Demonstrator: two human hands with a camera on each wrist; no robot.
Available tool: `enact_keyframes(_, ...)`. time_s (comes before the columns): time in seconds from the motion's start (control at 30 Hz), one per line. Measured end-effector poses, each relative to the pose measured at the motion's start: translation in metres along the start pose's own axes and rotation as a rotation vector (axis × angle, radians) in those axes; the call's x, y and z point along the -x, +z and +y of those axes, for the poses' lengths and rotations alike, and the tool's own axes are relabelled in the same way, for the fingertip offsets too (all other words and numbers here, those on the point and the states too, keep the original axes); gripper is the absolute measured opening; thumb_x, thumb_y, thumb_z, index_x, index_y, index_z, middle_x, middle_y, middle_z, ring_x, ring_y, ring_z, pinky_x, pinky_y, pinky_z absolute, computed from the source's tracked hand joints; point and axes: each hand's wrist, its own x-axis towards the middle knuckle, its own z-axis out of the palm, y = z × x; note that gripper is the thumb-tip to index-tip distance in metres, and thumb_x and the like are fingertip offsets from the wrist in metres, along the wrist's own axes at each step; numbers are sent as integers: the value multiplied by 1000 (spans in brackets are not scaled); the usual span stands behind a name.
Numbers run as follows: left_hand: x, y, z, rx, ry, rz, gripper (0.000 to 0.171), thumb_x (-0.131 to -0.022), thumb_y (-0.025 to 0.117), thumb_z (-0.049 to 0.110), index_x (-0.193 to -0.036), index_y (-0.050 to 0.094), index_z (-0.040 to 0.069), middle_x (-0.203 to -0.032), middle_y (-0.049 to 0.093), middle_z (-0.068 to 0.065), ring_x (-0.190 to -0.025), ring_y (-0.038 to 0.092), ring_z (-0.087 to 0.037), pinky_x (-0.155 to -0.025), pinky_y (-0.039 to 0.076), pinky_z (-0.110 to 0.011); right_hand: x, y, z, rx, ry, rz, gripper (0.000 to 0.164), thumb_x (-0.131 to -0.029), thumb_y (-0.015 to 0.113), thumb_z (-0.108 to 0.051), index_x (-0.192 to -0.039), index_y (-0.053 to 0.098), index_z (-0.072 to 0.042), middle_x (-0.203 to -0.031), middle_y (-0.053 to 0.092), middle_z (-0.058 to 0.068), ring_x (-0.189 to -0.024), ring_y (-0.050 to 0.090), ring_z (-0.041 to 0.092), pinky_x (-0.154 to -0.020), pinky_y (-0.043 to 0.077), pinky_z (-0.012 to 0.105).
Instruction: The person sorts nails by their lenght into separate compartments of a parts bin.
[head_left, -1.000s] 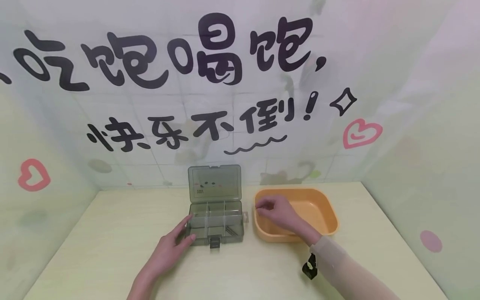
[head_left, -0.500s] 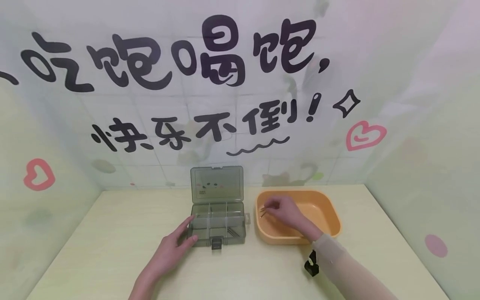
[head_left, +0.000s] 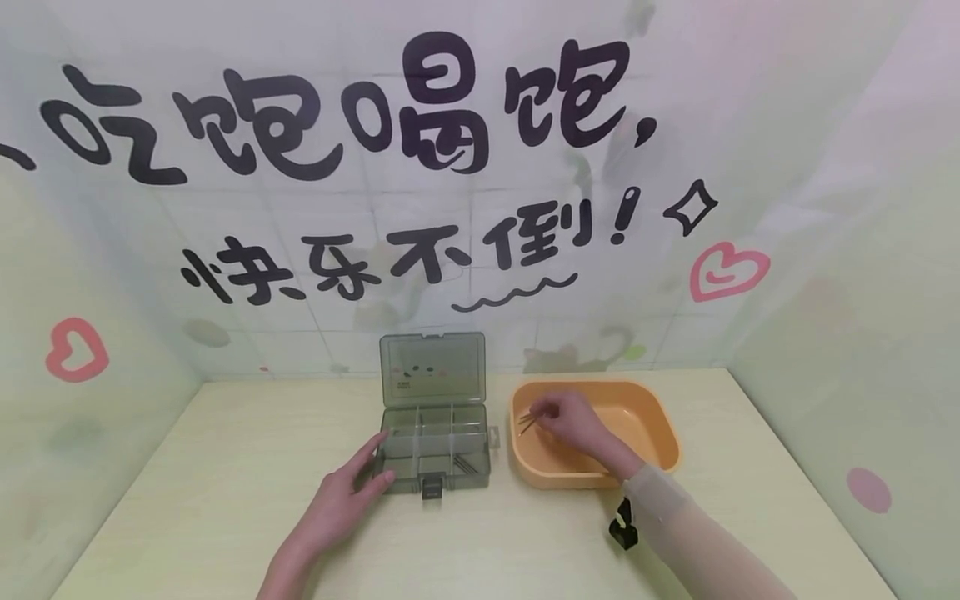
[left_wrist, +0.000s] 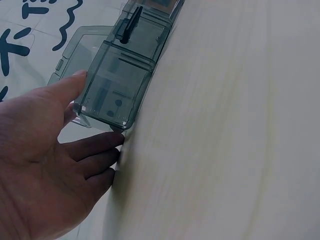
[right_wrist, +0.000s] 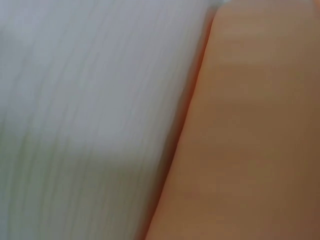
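My left hand [head_left: 347,492] grips the left end of a grey see-through compartment box [head_left: 433,440], thumb at the front corner and index finger on the side. The box's lid [head_left: 433,371] stands up at the back. Several thin dark sticks [head_left: 467,463] lie in its front right compartment. In the left wrist view the thumb [left_wrist: 75,87] presses the box's end, the other fingers loosely bent below. Over the left part of an orange tub [head_left: 633,480], my right hand [head_left: 570,419] pinches a few similar thin sticks [head_left: 528,422], pointing left from the fingertips.
The right wrist view shows only the orange tub's outer wall [right_wrist: 245,125] and the pale tabletop [right_wrist: 90,100]. A black object [head_left: 623,527] hangs by the right sleeve [head_left: 660,492]. A lettered wall sheet [head_left: 420,208] rises behind the table, with side panels left and right.
My right hand stays over the tub; thin sticks now stick out from its fingertips where none showed a second ago. The left hand keeps its place on the box.
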Motion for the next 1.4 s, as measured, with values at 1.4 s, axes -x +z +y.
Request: enact_keyframes(1.4, 0, 0, 1, -5, -8, 3, 67, -103, 64, 35, -162, 35, 22, -148, 47, -32, -139, 40, -51, -114, 30, -66, -10, 9, 9, 178, -85, 23, 19, -71, 67, 13, -80, 73, -3, -80, 70, 3, -73, 60, 17, -67, 54, 32)
